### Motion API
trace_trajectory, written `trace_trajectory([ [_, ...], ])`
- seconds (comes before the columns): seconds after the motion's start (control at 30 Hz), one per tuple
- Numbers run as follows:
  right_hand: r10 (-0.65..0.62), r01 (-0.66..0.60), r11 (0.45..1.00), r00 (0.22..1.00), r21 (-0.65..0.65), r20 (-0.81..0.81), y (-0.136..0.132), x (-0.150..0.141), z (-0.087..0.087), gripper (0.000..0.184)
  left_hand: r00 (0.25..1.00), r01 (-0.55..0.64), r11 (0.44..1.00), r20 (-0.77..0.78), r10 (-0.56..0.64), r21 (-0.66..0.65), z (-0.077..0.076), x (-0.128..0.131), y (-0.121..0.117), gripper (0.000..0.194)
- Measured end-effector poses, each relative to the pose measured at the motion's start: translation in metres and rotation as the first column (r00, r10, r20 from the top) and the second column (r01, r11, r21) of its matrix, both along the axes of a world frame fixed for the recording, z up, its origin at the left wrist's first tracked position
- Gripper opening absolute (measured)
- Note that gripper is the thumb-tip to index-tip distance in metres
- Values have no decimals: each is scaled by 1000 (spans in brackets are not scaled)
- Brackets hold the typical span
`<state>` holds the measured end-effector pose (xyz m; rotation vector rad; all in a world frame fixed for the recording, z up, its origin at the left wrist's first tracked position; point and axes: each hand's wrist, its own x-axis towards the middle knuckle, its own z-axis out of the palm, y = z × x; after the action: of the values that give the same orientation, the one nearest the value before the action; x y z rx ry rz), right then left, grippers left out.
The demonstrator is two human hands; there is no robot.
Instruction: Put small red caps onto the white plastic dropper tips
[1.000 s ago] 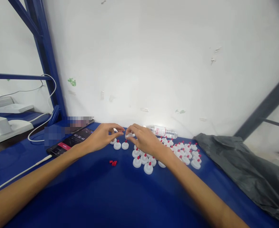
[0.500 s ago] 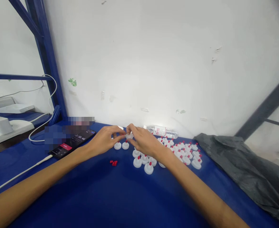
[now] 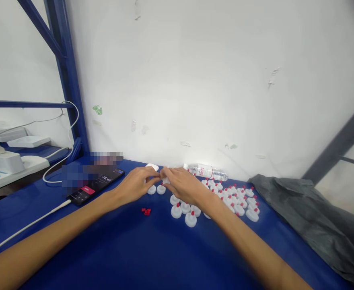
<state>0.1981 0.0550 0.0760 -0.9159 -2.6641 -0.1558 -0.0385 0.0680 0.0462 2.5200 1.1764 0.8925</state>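
Note:
My right hand (image 3: pixel 181 184) is closed around a white plastic nozzle cap (image 3: pixel 166 181), mostly hidden by the fingers. My left hand (image 3: pixel 136 183) pinches thumb and forefinger right beside it; anything small between those fingertips is hidden. Below the hands stand two white caps, one of them a white cap (image 3: pixel 161 189) partly under the fingers. Several small red tips (image 3: pixel 147 212) lie loose on the blue table (image 3: pixel 128 249). To the right of the right hand, many white caps with red tips (image 3: pixel 190 219) stand grouped, some behind the wrist.
A clear plastic bottle (image 3: pixel 207 170) lies along the wall behind the caps. On the left are a phone (image 3: pixel 101 183) with a white cable (image 3: pixel 53 210) and a power strip (image 3: pixel 32 163). Dark grey plastic sheeting (image 3: pixel 303 217) covers the right side.
My fingers have closed further over the white cap, hiding more of it. The whole view has shifted slightly; the things on the table stay in place.

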Motion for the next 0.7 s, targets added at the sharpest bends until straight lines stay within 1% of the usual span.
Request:
trace_trajectory([
  [0.13,25,-25,1000,1000,8,-4,3,-1,-4,23,1000,-19,1000,8,19,-8,-2,4,-4,22],
  [0.2,21,-21,1000,999,8,-42,3,-1,-5,25,998,-47,999,44,48,-14,-2,5,-5,20],
  [0.27,0,1,1000,995,5,-99,3,0,-6,25,993,-75,997,85,77,-24,0,6,-6,23],
  [0.33,-24,23,1000,987,-5,-159,3,2,-5,23,983,-84,994,158,95,-77,1,7,-6,28],
  [0.4,-33,29,999,978,-23,-204,2,4,-4,21,962,-73,985,248,112,-159,3,8,-6,30],
  [0.47,-40,24,997,968,-68,-246,1,5,-2,20,948,-62,976,293,122,-207,4,8,-7,31],
  [0.57,-56,17,991,956,-135,-289,1,5,0,20,967,-39,984,242,82,-174,5,7,-9,38],
  [0.63,-58,15,989,954,-147,-293,0,5,1,20,977,-11,990,208,40,-140,5,7,-10,45],
  [0.7,-58,16,989,956,-145,-289,-1,5,2,20,978,17,994,206,6,-112,4,7,-11,48],
])
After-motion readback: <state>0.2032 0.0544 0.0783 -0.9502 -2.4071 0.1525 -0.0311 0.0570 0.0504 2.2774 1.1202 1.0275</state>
